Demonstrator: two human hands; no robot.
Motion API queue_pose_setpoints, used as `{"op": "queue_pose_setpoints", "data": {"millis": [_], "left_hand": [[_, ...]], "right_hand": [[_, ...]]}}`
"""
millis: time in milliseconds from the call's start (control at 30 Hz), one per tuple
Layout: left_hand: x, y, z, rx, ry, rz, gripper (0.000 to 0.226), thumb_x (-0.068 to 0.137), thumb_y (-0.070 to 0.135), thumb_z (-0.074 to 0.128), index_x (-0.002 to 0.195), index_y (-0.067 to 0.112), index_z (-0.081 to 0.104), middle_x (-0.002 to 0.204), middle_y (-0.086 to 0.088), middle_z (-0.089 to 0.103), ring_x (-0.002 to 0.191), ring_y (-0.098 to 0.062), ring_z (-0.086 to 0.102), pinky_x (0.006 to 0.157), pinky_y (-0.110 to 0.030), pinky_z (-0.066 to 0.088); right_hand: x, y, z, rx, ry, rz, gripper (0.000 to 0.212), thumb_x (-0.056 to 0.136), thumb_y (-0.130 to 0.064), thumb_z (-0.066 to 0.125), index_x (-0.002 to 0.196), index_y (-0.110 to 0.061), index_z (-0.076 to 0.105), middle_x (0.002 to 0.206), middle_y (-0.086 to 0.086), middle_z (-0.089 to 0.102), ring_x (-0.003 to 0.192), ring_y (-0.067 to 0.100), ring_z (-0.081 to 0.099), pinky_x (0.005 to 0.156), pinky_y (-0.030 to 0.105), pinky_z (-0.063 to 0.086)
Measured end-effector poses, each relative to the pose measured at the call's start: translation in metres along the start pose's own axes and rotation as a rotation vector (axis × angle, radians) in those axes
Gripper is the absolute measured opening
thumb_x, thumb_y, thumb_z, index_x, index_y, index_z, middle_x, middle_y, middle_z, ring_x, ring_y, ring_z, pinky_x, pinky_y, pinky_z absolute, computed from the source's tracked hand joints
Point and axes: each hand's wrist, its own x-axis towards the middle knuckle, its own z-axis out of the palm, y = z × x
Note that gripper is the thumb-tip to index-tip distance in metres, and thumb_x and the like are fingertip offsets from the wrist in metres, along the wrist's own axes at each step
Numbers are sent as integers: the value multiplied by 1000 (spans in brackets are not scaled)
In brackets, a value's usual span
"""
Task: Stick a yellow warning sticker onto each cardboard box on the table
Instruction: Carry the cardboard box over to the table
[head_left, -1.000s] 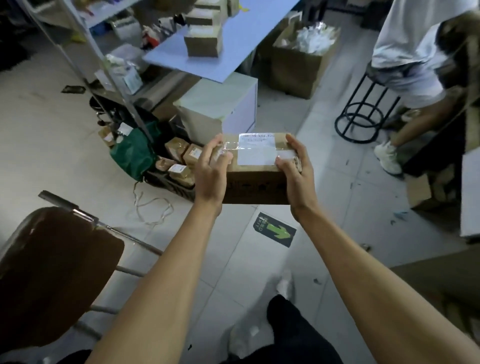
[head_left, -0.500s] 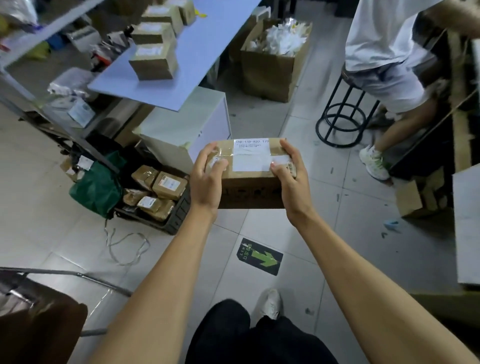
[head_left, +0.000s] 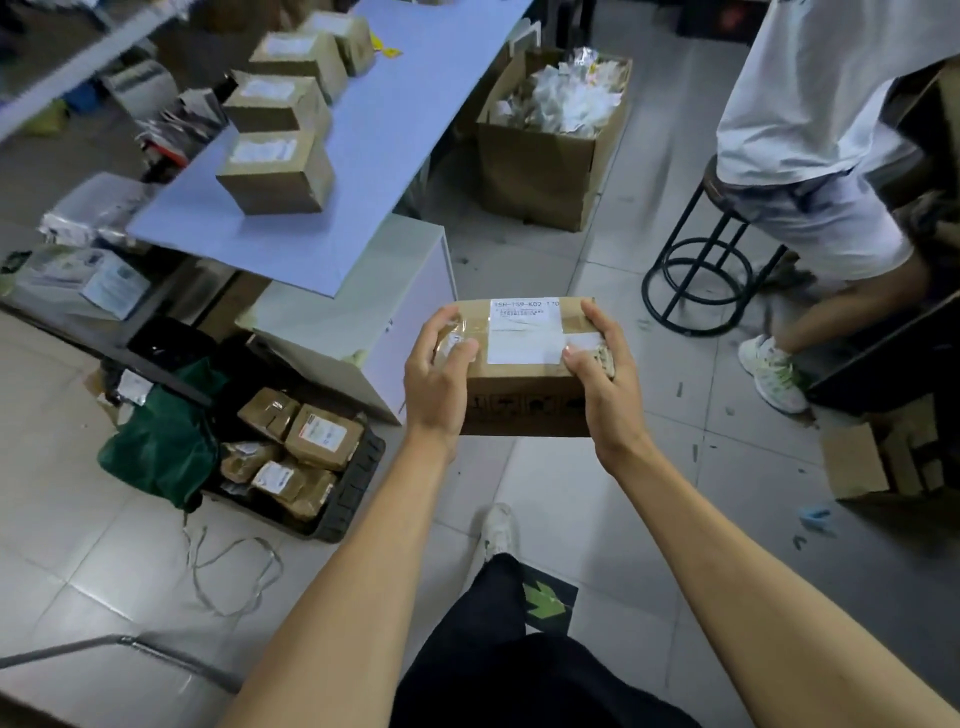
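Observation:
I hold a taped cardboard box (head_left: 524, 400) with a white label on top, in mid-air above the floor. My left hand (head_left: 439, 384) grips its left end and my right hand (head_left: 605, 387) grips its right end. Ahead to the left is the blue table (head_left: 363, 156). Several labelled cardboard boxes stand on it in a row, the nearest (head_left: 275, 174) close to its front corner. A small yellow sticker (head_left: 385, 51) lies on the table beside the far boxes.
A white cabinet (head_left: 358, 317) stands under the table's corner. A black crate of parcels (head_left: 301, 462) and a green bag (head_left: 166, 441) lie on the floor at left. A large open carton (head_left: 550, 140) stands ahead. A person (head_left: 815, 130) sits on a stool (head_left: 698, 260) at right.
I have moved forward toward the table while carrying the box in both hands; the table and its boxes are nearer, and the brown chair at lower left has left the view.

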Motion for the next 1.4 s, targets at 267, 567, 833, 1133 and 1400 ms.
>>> {"op": "queue_pose_setpoints", "data": {"millis": [267,567,833,1133,1400], "left_hand": [[138,23,33,-4,-59,-2,39,91,23,54,130,26,59,123,2,63,112,-19,63,71,-19,54],[276,35,99,37,-59,-17,39,88,31,55,126,34,61,126,7,62,115,-20,62,80,-31,60],[408,65,186,74,-7,-23,38,87,37,55,125,38,60,128,5,61,115,-22,63,80,-34,62],[523,98,232,28,113,-58,40,83,36,56,122,38,62,123,10,62,114,-23,63,77,-32,61],[654,100,236,21,169,-95,36,81,32,58,114,42,66,131,6,60,115,-23,61,81,-38,61]], "right_hand": [[126,-23,24,-21,25,34,57,86,-33,56,141,-41,44,128,-20,50,107,10,60,73,19,54],[274,-30,15,-32,45,61,55,88,-32,57,140,-42,46,128,-18,55,108,10,62,79,25,55],[440,-54,-10,-39,-21,86,51,95,-31,57,143,-43,41,128,-16,53,108,10,60,76,18,53],[585,-81,-4,-99,-125,97,50,98,-30,57,143,-42,40,120,-32,50,105,1,58,75,13,49],[713,-72,38,-102,-176,71,55,88,-34,56,142,-39,44,137,-8,54,115,7,58,84,18,49]]}}
